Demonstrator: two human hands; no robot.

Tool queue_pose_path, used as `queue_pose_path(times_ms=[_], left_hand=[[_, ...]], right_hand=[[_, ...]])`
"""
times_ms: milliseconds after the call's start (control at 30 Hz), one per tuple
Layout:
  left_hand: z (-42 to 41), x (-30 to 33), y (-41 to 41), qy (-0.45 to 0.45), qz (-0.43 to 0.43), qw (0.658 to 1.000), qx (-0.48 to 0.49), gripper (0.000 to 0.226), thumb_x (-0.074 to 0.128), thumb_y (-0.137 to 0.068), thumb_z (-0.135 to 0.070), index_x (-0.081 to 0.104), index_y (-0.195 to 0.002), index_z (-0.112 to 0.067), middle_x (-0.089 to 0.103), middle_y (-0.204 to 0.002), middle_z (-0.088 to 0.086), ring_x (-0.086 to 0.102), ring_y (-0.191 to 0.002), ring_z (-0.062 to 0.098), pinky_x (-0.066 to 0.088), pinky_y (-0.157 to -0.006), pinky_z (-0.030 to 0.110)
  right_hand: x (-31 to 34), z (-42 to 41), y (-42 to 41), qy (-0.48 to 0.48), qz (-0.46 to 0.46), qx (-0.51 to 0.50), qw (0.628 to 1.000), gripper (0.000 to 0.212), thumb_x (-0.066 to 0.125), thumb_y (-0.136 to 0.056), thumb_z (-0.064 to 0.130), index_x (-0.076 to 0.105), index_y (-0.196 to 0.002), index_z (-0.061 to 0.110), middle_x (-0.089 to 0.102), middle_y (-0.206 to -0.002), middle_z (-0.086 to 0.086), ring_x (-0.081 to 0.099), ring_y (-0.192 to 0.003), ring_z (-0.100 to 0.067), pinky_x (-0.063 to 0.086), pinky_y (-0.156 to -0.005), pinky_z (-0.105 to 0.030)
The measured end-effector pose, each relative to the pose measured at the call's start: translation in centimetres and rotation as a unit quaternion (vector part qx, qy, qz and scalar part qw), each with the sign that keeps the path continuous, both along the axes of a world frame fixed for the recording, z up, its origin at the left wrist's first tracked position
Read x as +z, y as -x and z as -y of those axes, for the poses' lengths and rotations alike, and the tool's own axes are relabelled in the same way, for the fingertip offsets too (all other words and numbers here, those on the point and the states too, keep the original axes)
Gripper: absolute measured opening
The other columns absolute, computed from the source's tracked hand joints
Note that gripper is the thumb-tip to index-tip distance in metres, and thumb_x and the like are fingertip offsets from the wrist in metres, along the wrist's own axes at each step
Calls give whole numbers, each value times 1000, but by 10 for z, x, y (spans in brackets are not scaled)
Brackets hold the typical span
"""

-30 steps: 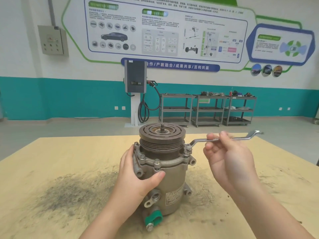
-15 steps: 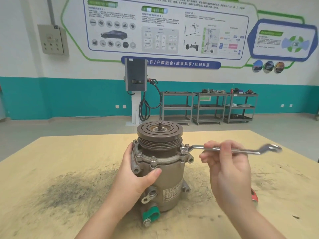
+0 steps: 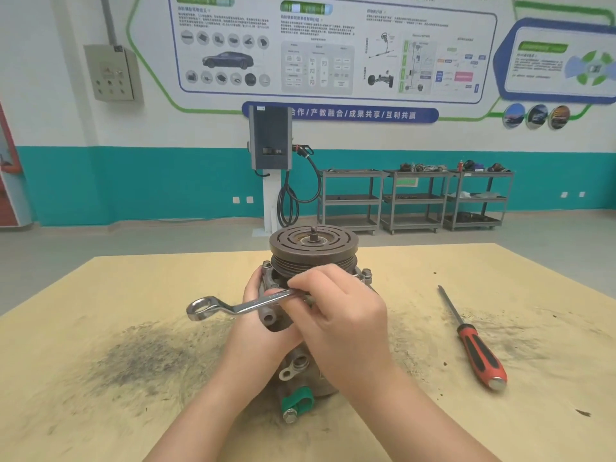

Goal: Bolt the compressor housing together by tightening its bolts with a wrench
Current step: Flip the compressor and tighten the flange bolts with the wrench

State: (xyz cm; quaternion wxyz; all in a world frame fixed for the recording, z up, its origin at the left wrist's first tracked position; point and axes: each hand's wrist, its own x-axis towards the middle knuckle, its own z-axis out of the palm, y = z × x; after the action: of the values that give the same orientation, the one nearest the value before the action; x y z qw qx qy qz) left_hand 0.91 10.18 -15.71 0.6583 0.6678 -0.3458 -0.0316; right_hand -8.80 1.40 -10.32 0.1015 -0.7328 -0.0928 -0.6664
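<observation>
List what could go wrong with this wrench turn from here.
1. The right hand covers the wrench's working end, so its seating on the bolt is unseen; a poor seat may slip and round it.
2. The left hand grips the compressor just behind the wrench; a slip could pinch fingers.
3. The compressor stands upright, unclamped; hard pulls might tip it.

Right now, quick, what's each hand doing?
Left hand: gripping the compressor housing.
Right hand: holding the wrench by its shank.
</observation>
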Motion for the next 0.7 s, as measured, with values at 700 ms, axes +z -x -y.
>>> queue_pose_path(times_ms=[700], left_hand=[[-13, 8, 16, -11, -23, 1000, 18, 89, 77, -49, -73, 24, -120, -78, 53, -130, -37, 53, -119, -14, 48, -90, 13]], right_hand=[[20, 62, 27, -576, 59, 410, 705, 22, 33, -106, 13, 42, -86, 11, 61, -59, -2, 49, -42, -16, 39, -43, -20]])
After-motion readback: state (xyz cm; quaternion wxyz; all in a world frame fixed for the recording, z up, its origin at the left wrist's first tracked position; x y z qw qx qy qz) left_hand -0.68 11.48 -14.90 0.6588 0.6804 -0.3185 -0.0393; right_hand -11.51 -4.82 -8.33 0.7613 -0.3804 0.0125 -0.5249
